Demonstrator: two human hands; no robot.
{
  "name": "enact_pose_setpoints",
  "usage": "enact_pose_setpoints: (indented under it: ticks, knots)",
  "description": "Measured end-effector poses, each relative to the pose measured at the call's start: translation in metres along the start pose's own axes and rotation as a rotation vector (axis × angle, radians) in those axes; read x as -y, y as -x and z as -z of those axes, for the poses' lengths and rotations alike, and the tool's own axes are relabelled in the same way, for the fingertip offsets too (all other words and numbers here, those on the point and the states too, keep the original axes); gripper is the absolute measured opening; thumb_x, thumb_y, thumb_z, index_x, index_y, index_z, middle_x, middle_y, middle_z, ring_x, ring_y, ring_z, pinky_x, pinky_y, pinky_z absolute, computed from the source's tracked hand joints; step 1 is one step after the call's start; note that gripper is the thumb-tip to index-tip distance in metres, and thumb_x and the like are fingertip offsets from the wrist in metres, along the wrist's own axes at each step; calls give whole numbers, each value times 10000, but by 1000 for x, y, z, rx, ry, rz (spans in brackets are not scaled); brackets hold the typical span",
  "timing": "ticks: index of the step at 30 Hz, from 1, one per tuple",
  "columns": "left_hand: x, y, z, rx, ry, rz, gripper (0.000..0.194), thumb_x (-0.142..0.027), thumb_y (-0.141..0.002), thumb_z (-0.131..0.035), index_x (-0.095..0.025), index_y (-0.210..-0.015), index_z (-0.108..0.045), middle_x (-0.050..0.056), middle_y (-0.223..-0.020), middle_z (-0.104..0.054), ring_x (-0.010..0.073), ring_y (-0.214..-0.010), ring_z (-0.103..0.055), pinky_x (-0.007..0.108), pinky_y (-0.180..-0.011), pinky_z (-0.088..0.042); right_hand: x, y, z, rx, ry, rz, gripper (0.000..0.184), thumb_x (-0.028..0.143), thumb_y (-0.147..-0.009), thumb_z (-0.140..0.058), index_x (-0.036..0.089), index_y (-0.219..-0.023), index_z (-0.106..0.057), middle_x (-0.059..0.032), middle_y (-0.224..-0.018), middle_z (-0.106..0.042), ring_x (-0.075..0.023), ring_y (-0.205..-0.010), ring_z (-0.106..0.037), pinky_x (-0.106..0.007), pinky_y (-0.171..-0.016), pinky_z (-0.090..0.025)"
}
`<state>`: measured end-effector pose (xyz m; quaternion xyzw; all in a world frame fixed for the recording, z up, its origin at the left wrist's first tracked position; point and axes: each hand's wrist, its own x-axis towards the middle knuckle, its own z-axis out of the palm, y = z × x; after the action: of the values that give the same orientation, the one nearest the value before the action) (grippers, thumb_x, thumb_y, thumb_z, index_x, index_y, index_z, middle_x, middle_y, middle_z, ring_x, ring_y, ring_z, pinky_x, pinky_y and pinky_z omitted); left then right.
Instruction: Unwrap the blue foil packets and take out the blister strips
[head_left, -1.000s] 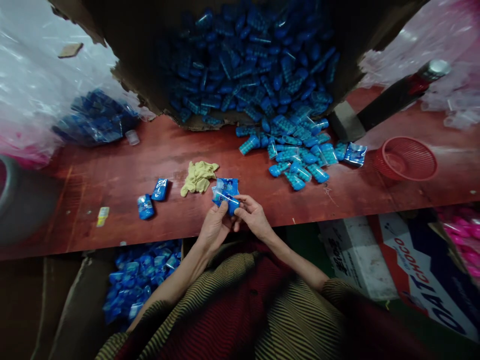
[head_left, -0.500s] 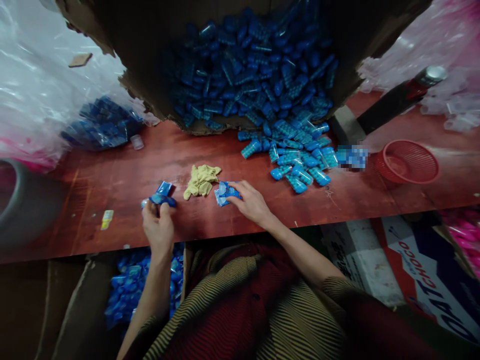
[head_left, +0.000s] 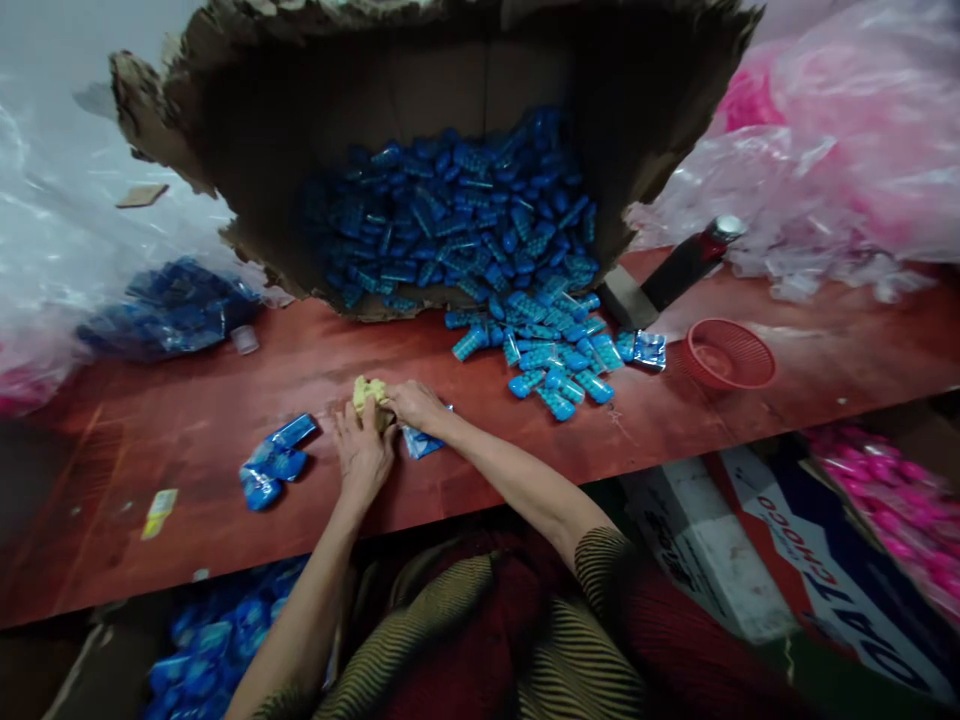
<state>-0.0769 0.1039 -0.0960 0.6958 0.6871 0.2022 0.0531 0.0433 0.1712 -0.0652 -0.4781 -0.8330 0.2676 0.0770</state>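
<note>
A crumpled pale-yellow cloth [head_left: 367, 390] is between my two hands on the red table. My left hand [head_left: 364, 455] has its fingers closed on the cloth's near side. From the right, my right hand [head_left: 418, 405] grips the cloth's edge, its fingertips partly hidden. Under my right wrist lies a flat blue printed wrapper [head_left: 420, 443], partly covered. Left of my left hand, several small blue wrapped packs [head_left: 274, 462] lie in a loose cluster.
A torn cardboard box [head_left: 262, 230] at the back spills blue-capped clear bottles [head_left: 555, 350] onto the red table [head_left: 480, 490]. On the right are a hammer [head_left: 686, 265] and a red plastic basket [head_left: 727, 355]. Blue items [head_left: 217, 640] fill a box below the table edge.
My left hand has left a blue pack with the others at left and moved right to the cloth. My right hand has let go of the blue wrapper and gripped the cloth. The view has shifted.
</note>
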Motion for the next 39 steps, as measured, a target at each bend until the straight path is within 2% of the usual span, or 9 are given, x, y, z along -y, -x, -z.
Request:
enact_pose_setpoints:
  ticks: [2, 5, 10, 14, 21, 25, 31, 35, 39]
  knots:
    - [12, -6, -4, -44, 34, -60, 473, -304, -871, -388, -103, -1293, -462, 218, -1366, -389, 360, -1303, -315, 540, -1059, -245, -4, 4, 4, 31, 17, 49, 286, 321, -915, -414, 207, -1002, -661, -46, -988, -699, -186, -871, -616, -249, -683, -415]
    - [26, -17, -6, -73, 111, -99, 398, -251, -865, -344, -147, -1199, -534, 169, -1257, -489, 311, -1222, -418, 472, -1024, -336, -19, 10, 20, -5, 71, 80, 297, 348, -909, -439, 286, -1157, -591, -15, -1065, -673, -190, -924, -592, -264, -717, -420]
    - [37, -29, -6, -81, 144, -125, 381, -233, -807, -394, -172, -1145, -559, 149, -1179, -526, 304, -1122, -494, 464, -973, -399, -72, 10, 71, -320, 337, -136, 418, 416, -921, -417, 246, -1295, -487, -119, -1304, -505, -279, -1157, -426, -443, -929, -341]
    - [40, -29, -9, -106, 153, -161, 363, -240, -800, -411, -171, -1121, -566, 151, -1154, -543, 308, -1118, -497, 464, -975, -396, -101, 16, 90, -314, 419, -232, 467, 475, -919, -381, 192, -1262, -527, -153, -1293, -494, -299, -1161, -403, -471, -952, -288]
    - [35, -26, 0, -45, 265, -134, 343, -236, -801, -379, -137, -1058, -583, 155, -1103, -566, 276, -1064, -521, 426, -951, -407, -95, 64, 56, -286, 411, -125, 388, 434, -928, -378, 261, -1234, -542, -92, -1258, -528, -286, -1119, -424, -490, -952, -260]
    - [34, -29, 2, -30, 303, -91, 322, -248, -793, -407, -136, -1032, -591, 134, -1073, -586, 250, -1046, -531, 402, -950, -403, -78, 86, 51, -327, 430, -180, 294, 344, -915, -449, 241, -1143, -604, -104, -1270, -515, -337, -1214, -338, -547, -969, -209]
    - [28, -43, -6, -85, 331, -19, 316, -214, -801, -416, -150, -1052, -596, 121, -1127, -596, 236, -1079, -529, 401, -971, -389, -38, 97, 28, -305, 362, -167, 256, 324, -900, -494, 201, -1090, -616, -110, -1110, -587, -259, -992, -468, -388, -817, -316]
    - [21, -45, -11, -132, 261, 10, 373, -171, -805, -400, -163, -1121, -597, 128, -1288, -516, 273, -1244, -421, 470, -1054, -295, -37, 98, 2, -310, 386, -253, 227, 323, -891, -514, 175, -1005, -644, -119, -991, -607, -253, -932, -465, -371, -760, -301]
    - [3, -13, -5, -213, 195, 61, 438, -175, -832, -395, -147, -1247, -530, 152, -1415, -391, 323, -1363, -241, 531, -1086, -202, -46, 98, -10, -366, 381, -225, 239, 312, -921, -462, 193, -987, -658, -97, -956, -621, -236, -905, -464, -374, -772, -279]
